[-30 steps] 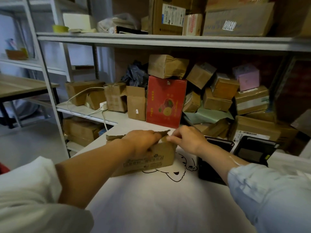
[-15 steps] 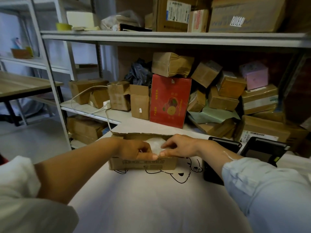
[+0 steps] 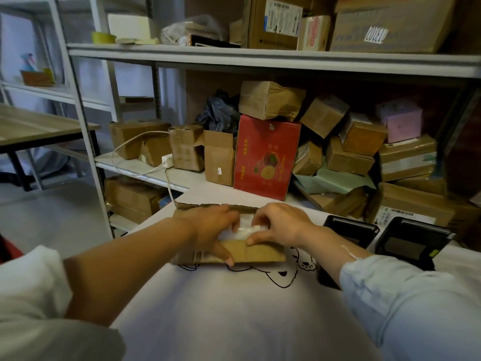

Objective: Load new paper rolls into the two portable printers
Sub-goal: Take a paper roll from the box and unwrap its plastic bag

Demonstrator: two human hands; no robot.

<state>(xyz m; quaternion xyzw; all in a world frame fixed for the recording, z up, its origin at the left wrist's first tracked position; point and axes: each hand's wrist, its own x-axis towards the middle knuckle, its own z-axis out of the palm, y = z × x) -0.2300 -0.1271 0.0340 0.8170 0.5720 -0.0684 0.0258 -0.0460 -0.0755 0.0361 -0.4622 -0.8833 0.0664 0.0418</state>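
Note:
An open brown cardboard box point(image 3: 260, 252) lies on the white table point(image 3: 234, 313) in front of me. Inside it shows a white plastic-wrapped pack point(image 3: 246, 231); what it holds is hidden. My left hand point(image 3: 210, 230) has its thumb down on the box's front flap and its fingers curled inside against the pack. My right hand point(image 3: 282, 225) pinches the wrap from the right, thumb at the flap's edge. Two black portable printers point(image 3: 348, 230) point(image 3: 412, 242) sit side by side to the right of the box, lids closed.
A metal shelf rack point(image 3: 260, 61) full of cardboard boxes stands just behind the table, with a red box point(image 3: 265, 155) right behind the open one. A white charger and cable point(image 3: 166, 161) hang at the shelf's left. A wooden table point(image 3: 39, 126) stands far left.
The box's flaps have come open and it now lies flat. Both hands have moved from the flap edges into the opening, onto the white wrapped pack.

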